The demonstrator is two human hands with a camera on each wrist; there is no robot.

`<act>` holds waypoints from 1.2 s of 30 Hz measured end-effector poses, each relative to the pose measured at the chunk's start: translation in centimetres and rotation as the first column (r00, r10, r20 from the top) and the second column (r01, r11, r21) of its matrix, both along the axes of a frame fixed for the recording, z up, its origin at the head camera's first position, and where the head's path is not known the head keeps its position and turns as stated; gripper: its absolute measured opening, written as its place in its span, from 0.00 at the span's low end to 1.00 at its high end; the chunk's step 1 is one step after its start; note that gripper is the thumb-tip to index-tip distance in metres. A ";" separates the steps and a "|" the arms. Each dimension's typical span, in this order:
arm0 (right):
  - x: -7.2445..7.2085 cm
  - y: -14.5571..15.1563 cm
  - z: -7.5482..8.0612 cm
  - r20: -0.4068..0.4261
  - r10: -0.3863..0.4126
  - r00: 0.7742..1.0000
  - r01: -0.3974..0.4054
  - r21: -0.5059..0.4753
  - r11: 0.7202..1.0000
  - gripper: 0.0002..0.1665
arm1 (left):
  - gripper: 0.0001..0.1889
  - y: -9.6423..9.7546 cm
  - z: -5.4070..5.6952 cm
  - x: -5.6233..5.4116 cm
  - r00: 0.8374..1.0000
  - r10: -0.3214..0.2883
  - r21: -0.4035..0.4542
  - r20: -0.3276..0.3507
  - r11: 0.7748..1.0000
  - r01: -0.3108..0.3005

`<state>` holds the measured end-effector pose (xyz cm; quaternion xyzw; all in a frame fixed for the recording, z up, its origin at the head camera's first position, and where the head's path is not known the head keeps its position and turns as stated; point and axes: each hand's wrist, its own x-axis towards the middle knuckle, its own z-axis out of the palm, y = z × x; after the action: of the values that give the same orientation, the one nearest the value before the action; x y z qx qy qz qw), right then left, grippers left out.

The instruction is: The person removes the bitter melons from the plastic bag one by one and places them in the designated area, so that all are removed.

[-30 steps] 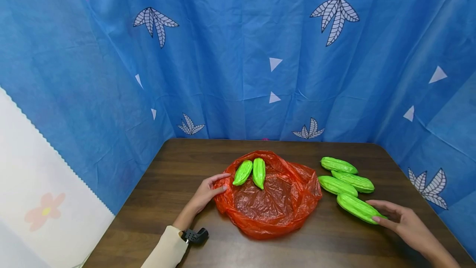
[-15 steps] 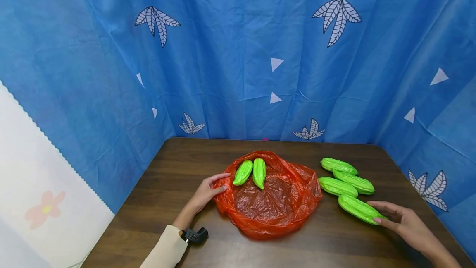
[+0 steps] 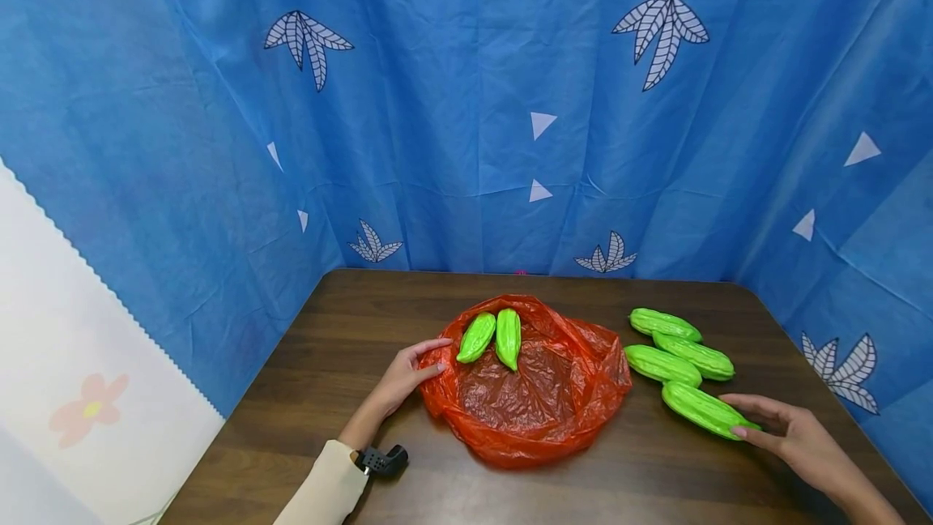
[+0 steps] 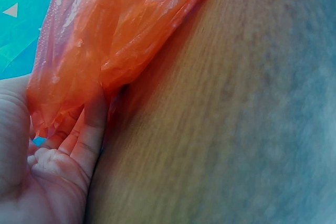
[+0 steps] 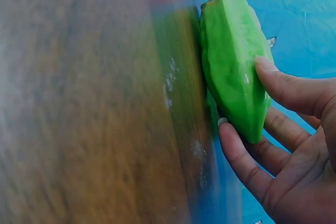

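Observation:
A red plastic bag (image 3: 525, 448) lies on the table with its mouth spread wide. Two small green bitter melons (image 3: 476, 338) rest at its far left inside. My left hand (image 3: 401, 377) holds the bag's left rim; in the left wrist view the thin plastic (image 4: 123, 30) runs between thumb and fingers. On the right, my right hand (image 3: 790, 432) grips the near end of a larger green bitter melon (image 3: 703, 409), which lies on the table. The right wrist view shows the thumb on one side of this ridged bitter melon (image 5: 233, 61) and fingers around the other.
Three more green bitter melons (image 3: 662, 364) lie close together beyond the gripped one, right of the bag. The brown wooden table (image 3: 350, 330) ends against a blue patterned curtain (image 3: 437, 144) at the back and sides. A white cloth (image 3: 87, 330) hangs at the left.
Both hands, the bag and the bitter melons stay where they were. Only the head view has shifted very slightly.

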<state>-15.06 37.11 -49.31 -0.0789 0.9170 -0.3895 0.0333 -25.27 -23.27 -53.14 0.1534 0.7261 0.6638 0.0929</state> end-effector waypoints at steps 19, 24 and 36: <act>-0.2 -0.2 -0.1 0.009 -0.005 1.000 0.005 -0.036 0.999 0.32 | 0.25 0.0 -0.1 0.0 1.000 -0.002 -0.007 -0.012 1.000 0.002; -0.2 -0.2 -0.2 0.039 -0.009 0.999 0.012 -0.078 0.997 0.33 | 0.25 0.0 -0.1 0.0 1.000 -0.007 -0.011 -0.009 1.000 0.007; -0.4 -0.4 0.0 0.056 0.019 0.998 -0.009 -0.178 0.984 0.32 | 0.25 0.0 0.0 -0.1 1.000 -0.015 0.010 -0.014 1.000 0.015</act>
<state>-15.50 36.73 -49.30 -0.0768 0.8766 -0.4718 0.0551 -25.35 -23.27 -53.09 0.1641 0.7222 0.6656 0.0919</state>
